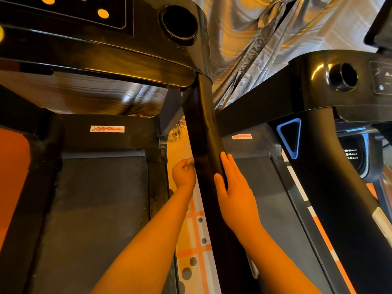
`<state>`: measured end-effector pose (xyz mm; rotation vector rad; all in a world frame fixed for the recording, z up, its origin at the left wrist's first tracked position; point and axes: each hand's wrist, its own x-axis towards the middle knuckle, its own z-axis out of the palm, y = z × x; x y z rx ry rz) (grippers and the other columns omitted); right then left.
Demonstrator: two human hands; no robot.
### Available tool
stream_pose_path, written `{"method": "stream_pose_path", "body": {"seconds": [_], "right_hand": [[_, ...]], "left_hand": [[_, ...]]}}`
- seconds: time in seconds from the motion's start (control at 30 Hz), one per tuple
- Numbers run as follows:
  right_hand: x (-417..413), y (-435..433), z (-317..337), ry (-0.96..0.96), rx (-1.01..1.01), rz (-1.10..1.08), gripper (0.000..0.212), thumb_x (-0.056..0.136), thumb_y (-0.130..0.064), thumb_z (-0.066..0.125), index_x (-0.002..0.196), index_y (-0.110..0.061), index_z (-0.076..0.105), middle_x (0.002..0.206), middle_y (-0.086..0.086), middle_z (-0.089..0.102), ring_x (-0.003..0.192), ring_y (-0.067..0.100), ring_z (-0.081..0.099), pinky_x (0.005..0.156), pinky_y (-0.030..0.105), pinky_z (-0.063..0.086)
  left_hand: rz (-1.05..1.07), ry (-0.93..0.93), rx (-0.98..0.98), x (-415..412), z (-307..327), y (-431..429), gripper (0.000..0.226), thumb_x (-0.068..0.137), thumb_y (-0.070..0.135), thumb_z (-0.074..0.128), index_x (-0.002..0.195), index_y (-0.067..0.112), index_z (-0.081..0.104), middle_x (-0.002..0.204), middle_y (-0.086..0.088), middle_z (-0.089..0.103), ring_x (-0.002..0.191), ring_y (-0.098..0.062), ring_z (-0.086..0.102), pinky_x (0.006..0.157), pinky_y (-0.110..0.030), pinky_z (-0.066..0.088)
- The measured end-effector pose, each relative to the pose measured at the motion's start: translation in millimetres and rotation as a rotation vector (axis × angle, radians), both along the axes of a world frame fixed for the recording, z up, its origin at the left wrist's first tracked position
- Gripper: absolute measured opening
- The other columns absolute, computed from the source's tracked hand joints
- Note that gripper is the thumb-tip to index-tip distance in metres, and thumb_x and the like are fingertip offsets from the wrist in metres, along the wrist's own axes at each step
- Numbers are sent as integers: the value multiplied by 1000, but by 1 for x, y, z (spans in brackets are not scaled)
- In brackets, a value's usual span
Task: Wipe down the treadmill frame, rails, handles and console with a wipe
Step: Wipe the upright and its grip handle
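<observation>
Treadmill (110,143) fills the left and middle of the head view. Its glossy black upright post (203,132) runs down the centre between the two forearms.

Just beside it on the right stands a second treadmill (314,81), so near that its grey deck (265,198) lies directly behind the post and the right hand. A lit blue triangle (290,138) marks that machine's own upright, and a round cup well (343,76) sits in its top. Behind both machines hangs a crumpled silver sheet (265,39). In the narrow gap between the machines the floor (197,230) shows orange and white stripes with dark dots. The left forearm crosses this gap to reach the post.

The left hand (183,174) is at the post's left side, fingers curled and pinching a small pale wipe (189,161) held against the post's edge. The right hand (233,187) lies flat on the post's right face, fingers straight and close together, grasping nothing.

The post is dark and shiny, with soft reflections, and meets the console (84,49) at its top. The console is gloss black, with round orange-lit buttons (103,13), the word SPEED, and a deep cup holder (180,23) at its right end. Below it lies the dull grey running belt (95,209). A white sticker with red script (107,129) sits on the black cover ahead of the belt.
</observation>
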<state>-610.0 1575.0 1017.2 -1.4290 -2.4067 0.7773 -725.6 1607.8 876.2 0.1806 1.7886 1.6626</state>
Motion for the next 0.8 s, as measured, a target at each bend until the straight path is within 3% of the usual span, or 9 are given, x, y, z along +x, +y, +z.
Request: {"method": "stream_pose_path", "body": {"seconds": [0.13, 0.33, 0.43, 0.5, 0.6, 0.67, 0.8], "right_hand": [[2, -1, 1, 42, -41, -6, 54, 101, -37, 37, 150, -37, 15, 159, -13, 15, 144, 11, 23, 109, 27, 28], [7, -6, 3, 38, -82, 12, 51, 103, -34, 31, 151, -35, 12, 160, -13, 10, 146, 12, 19, 107, 19, 20], [19, -19, 2, 9, -85, 27, 51, 103, -36, 28, 149, -38, 7, 160, -14, 4, 146, 10, 15, 98, 12, 16], [32, -32, 1, 1, -99, 23, 48, 102, -38, 27, 143, -44, 3, 158, -19, 1, 146, 8, 13, 97, 11, 15], [50, -51, 0, -11, -116, -1, 46, 97, -45, 23, 136, -49, -1, 147, -29, -6, 146, 6, 14, 98, 11, 16], [57, -57, 0, -6, -138, -35, 49, 90, -51, 18, 136, -50, 0, 144, -31, -5, 145, 6, 16, 102, 14, 17], [58, -62, 3, -10, -139, -53, 51, 87, -54, 17, 135, -52, 2, 154, -25, 1, 144, 6, 20, 105, 17, 21]], "left_hand": [[13, 25, 50, 12, 13, -15, 19, 96, 18, 58, 98, 6, 73, 95, -16, 70, 89, -23, 63, 73, -25, 48], [-8, 32, 153, 45, 43, -54, 24, 94, 23, 60, 103, 5, 73, 95, -16, 70, 92, -26, 65, 81, -33, 53], [-35, 26, 188, 66, 43, -78, 22, 93, 21, 60, 106, 9, 73, 97, -8, 71, 95, -19, 65, 86, -31, 54], [-34, -32, 108, 77, 28, -87, 20, 92, 22, 61, 107, 14, 73, 100, -4, 71, 100, -20, 65, 90, -41, 54], [1, -191, -29, 77, 20, -85, 17, 93, 28, 62, 98, 18, 75, 97, -7, 70, 101, -33, 63, 82, -54, 55], [26, -152, -31, 67, 33, -70, 17, 93, 28, 62, 96, 18, 75, 95, -8, 69, 100, -33, 61, 80, -41, 55], [12, -17, 133, 55, 75, -65, 22, 96, 23, 59, 99, 7, 73, 87, -2, 67, 83, -13, 62, 72, -20, 49]]}}
